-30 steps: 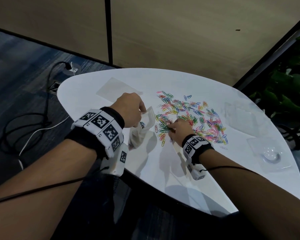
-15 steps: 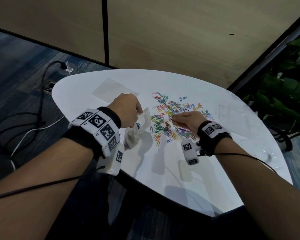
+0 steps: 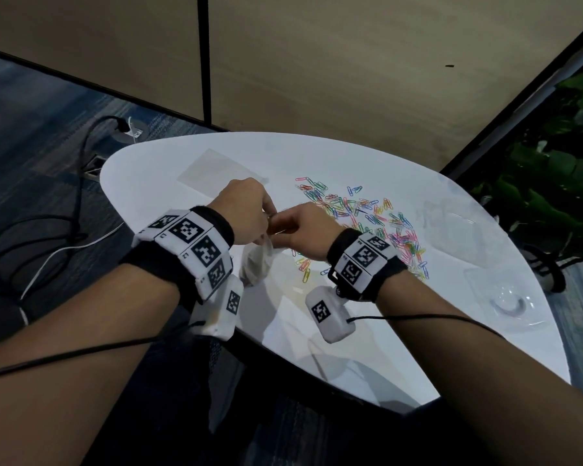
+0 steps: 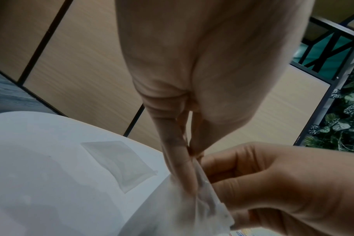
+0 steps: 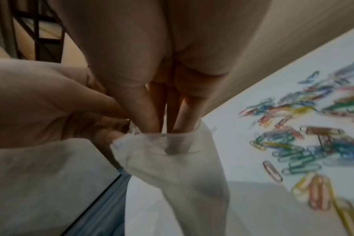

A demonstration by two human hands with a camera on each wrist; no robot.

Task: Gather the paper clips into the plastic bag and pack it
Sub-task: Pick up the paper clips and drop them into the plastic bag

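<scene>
A heap of coloured paper clips (image 3: pixel 367 216) lies spread on the white table (image 3: pixel 367 331). A small translucent plastic bag (image 3: pixel 256 264) hangs over the table's near left part. My left hand (image 3: pixel 266 218) pinches the bag's rim and holds its mouth up. In the left wrist view the thumb and fingers (image 4: pixel 184 159) close on the plastic (image 4: pixel 172 207). My right hand (image 3: pixel 283 230) meets it, fingers bunched in a pinch. Their tips (image 5: pixel 152 123) dip into the bag's mouth (image 5: pixel 172 140). The plastic and fingers hide the clips they carry.
A second flat plastic bag (image 3: pixel 216 169) lies at the table's far left. Clear plastic packaging (image 3: pixel 505 297) sits at the right end. Cables (image 3: pixel 48 237) trail on the floor to the left, and a plant (image 3: pixel 552 169) stands to the right. A wooden wall is behind.
My right hand left the clip heap with its fingers pinched, swung left and rose to the bag's mouth. The left hand kept hold of the bag and lifted it slightly.
</scene>
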